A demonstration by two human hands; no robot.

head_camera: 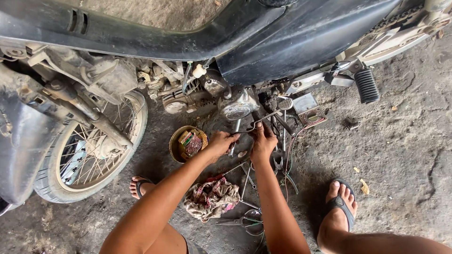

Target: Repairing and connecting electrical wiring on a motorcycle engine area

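Note:
A dark motorbike stands over me, its engine and spoked front wheel exposed. My left hand is closed around a metal tool that points up at the engine's round cover. My right hand sits beside it, fingers closed on a bent metal lever below the engine. Both hands are almost touching each other.
A round tin of small parts sits left of my hands. A stained rag, wrenches, pliers, scissors and wires lie on the dirt floor between my sandalled feet. A footpeg sticks out at right.

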